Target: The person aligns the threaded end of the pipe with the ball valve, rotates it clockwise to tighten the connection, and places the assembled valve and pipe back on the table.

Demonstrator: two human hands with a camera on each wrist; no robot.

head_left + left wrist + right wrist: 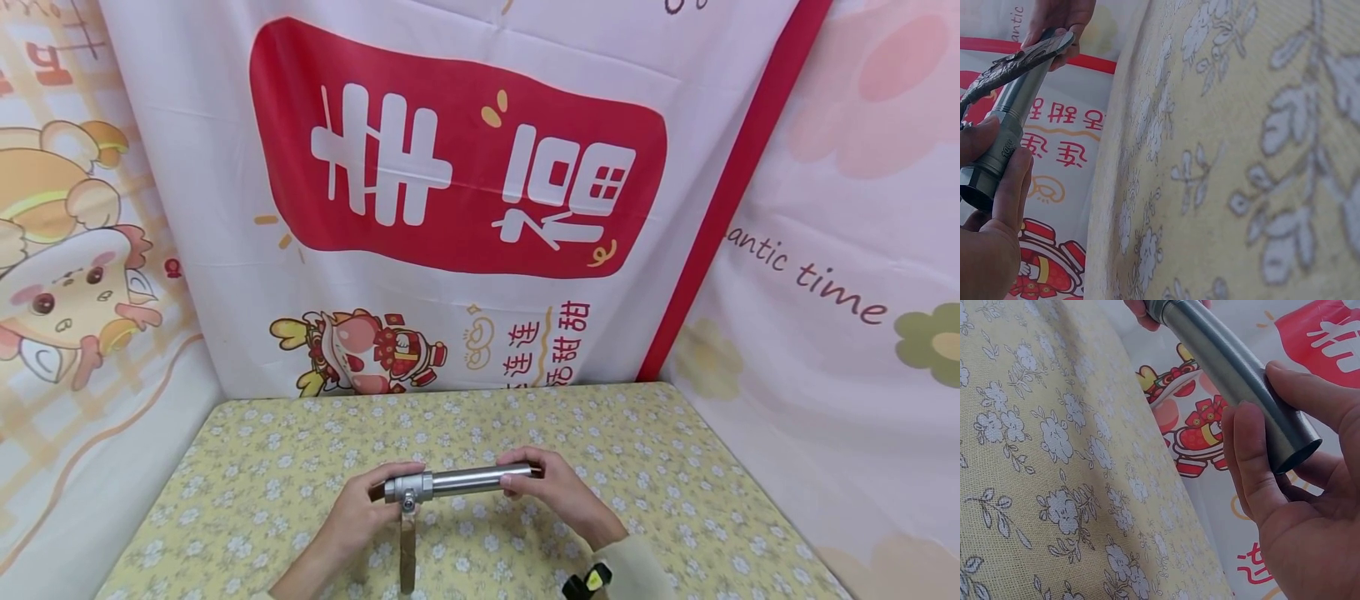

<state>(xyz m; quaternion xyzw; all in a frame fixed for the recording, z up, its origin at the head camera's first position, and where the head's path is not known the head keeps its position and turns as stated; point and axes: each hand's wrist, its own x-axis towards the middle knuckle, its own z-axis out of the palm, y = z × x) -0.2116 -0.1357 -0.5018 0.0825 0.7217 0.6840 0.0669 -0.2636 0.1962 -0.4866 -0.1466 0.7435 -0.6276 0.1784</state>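
Note:
A metal ball valve (412, 485) and a straight steel pipe (472, 480) form one line held above the table, tilted slightly up to the right. My left hand (362, 510) grips the valve body at the left end, thumb on one side and fingers on the other. From the valve a long lever handle (407, 554) points toward me; its covering looks dark and wrinkled in the left wrist view. My right hand (557, 490) holds the far end of the pipe (1235, 369) between thumb and fingers. The open pipe end shows beside the right palm (1304, 544).
A table with a yellow flowered cloth (300, 467) lies below the hands. Behind it hangs a white printed curtain (202, 250) with a red patch; more printed cloth (825, 400) hangs at the right. A black and yellow object (587, 581) is on or by the right sleeve.

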